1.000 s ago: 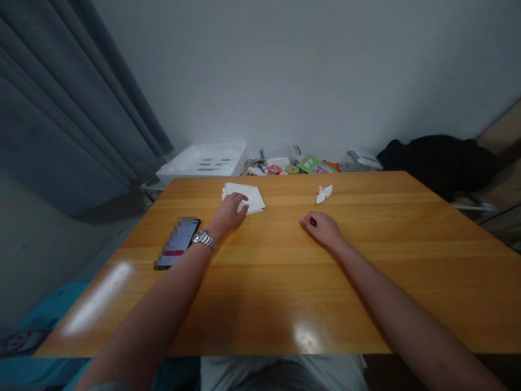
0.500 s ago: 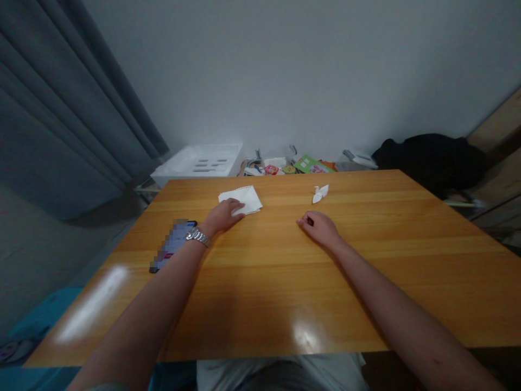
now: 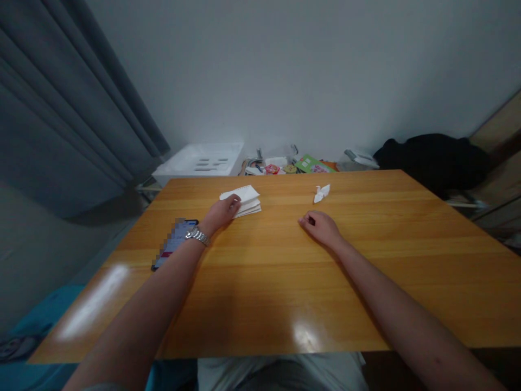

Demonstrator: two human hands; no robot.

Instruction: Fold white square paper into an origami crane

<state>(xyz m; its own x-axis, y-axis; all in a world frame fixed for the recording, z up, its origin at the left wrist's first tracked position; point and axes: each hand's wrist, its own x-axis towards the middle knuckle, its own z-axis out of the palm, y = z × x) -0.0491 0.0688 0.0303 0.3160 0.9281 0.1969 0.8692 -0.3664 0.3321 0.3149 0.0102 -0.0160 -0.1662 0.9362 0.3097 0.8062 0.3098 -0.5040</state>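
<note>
My left hand (image 3: pixel 222 212), with a metal watch (image 3: pixel 197 235) on the wrist, is closed on the near edge of a small stack of white paper sheets (image 3: pixel 247 200). The near side of the stack is lifted, and its layers show apart. A perforated edge runs along the far side. My right hand (image 3: pixel 319 225) rests on the table with its fingers curled in and nothing visible in them. Just beyond it stands a white folded paper crane (image 3: pixel 322 193).
A phone (image 3: pixel 177 239) with a lit, partly blurred screen lies left of my left wrist on the wooden table (image 3: pixel 264 282). Behind the table's far edge are a white plastic tray (image 3: pixel 203 157), a green booklet (image 3: pixel 312 164) and assorted small items. Black cloth (image 3: pixel 431 160) lies at the right.
My left hand has gone from lying over the paper stack to gripping its edge and lifting it, so the sheets fan apart. My right hand and the crane stay put.
</note>
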